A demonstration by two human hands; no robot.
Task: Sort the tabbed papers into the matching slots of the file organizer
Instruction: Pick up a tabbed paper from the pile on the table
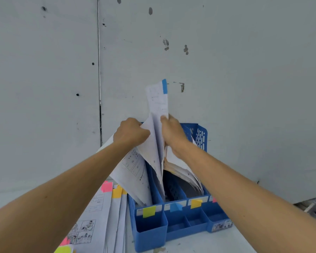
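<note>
Even, soft daylight; slight wide-angle edge distortion.

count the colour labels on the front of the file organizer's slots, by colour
lime-yellow label: 1
blue label: 1
orange-yellow label: 1
pink label, partly hidden: 1
total: 4

The pale table (217,241) bears a blue file organizer (186,220) and, seemingly touching, tabbed papers (106,212).
</note>
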